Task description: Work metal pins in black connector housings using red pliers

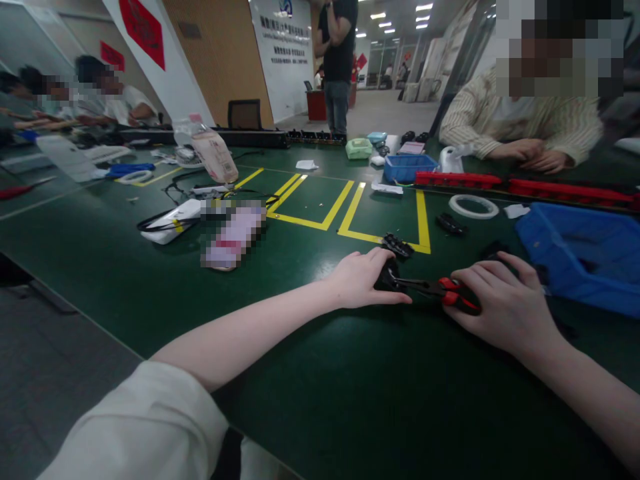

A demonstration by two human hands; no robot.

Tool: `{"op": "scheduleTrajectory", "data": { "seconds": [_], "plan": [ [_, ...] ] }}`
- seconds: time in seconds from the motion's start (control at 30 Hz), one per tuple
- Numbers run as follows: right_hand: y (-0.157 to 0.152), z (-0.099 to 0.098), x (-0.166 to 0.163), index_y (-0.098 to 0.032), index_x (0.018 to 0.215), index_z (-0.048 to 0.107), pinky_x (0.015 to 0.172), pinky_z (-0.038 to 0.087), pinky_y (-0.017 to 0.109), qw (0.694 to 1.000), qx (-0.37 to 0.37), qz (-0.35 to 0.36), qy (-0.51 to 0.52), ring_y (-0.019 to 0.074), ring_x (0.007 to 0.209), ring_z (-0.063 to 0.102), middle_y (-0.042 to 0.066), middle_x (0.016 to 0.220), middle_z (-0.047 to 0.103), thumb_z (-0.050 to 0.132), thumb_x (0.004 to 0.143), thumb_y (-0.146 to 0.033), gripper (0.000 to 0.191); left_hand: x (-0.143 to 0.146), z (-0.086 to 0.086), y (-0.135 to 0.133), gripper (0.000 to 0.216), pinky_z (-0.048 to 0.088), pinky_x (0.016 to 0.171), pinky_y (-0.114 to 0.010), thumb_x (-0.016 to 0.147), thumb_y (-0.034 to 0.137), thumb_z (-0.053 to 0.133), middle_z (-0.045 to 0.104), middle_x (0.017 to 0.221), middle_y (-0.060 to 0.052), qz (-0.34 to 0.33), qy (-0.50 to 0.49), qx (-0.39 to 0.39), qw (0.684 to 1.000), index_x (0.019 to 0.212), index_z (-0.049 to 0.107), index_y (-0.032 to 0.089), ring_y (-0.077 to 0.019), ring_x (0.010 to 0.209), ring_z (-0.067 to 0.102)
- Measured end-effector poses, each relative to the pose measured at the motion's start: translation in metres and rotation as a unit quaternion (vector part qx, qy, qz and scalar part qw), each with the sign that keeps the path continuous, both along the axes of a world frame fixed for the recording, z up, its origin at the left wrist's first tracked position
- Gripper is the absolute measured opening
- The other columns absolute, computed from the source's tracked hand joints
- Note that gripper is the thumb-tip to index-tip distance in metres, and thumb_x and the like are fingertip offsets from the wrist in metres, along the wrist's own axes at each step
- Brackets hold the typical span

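My left hand [363, 279] is closed around a small black part [388, 275] just above the green table [320, 373]. Red-handled pliers [450, 291] are gripped in my right hand [505, 303]. Their jaws point left and meet the black part; whether they pinch it, I cannot tell. Right behind my left fingers lies another black part [399, 245], ridged along its length. A third black part [451, 224] rests farther back to the right. My left fingers hide much of the held part.
A blue bin [585, 250] stands close to my right hand. Behind it are a white ring [473, 207] and a long red strip [525, 187]. A phone [235, 237], a white pouch [173, 223] and a bottle [215, 153] are on the left. Across the table sits a person [520, 120].
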State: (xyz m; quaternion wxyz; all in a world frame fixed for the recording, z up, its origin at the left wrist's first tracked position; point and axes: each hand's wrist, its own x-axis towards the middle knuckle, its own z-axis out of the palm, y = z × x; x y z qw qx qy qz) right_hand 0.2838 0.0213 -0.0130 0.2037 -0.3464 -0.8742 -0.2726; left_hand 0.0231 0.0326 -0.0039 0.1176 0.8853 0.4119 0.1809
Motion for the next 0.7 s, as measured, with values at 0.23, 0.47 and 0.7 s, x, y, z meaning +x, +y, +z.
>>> {"op": "scheduleTrajectory", "data": {
  "seconds": [0.23, 0.47, 0.7],
  "plan": [
    [-0.0018, 0.0001, -0.0012, -0.022, 0.090, 0.053, 0.091, 0.040, 0.056, 1.000, 0.019, -0.017, -0.011, 0.0332, 0.083, 0.060, 0.011, 0.079, 0.064, 0.051, 0.079, -0.039, 0.021, 0.0001, 0.0027, 0.0000, 0.075, 0.046, 0.085, -0.038, 0.076, 0.068, 0.060, 0.060, 0.118, -0.013, 0.005, -0.004, -0.018, 1.000, 0.123, 0.045, 0.012, -0.0283, 0.100, 0.062],
    [-0.0020, 0.0022, -0.0032, -0.022, 0.088, 0.055, 0.092, 0.039, 0.055, 1.000, 0.001, -0.014, 0.003, 0.0321, 0.082, 0.060, 0.010, 0.078, 0.065, 0.053, 0.077, -0.038, 0.020, -0.0005, -0.0002, -0.0006, 0.081, 0.048, 0.085, -0.040, 0.073, 0.061, 0.068, 0.052, 0.130, -0.015, -0.002, -0.040, -0.012, 0.999, 0.132, 0.034, 0.016, -0.0304, 0.109, 0.059],
    [-0.0027, 0.0035, -0.0033, -0.018, 0.086, 0.057, 0.094, 0.039, 0.051, 1.000, -0.006, -0.017, -0.003, 0.0294, 0.081, 0.060, 0.010, 0.078, 0.065, 0.056, 0.075, -0.037, 0.021, -0.0014, 0.0002, -0.0002, 0.082, 0.049, 0.083, -0.039, 0.073, 0.059, 0.070, 0.052, 0.130, -0.016, -0.010, -0.048, -0.010, 0.999, 0.132, 0.035, 0.014, -0.0301, 0.108, 0.060]
  ]
}}
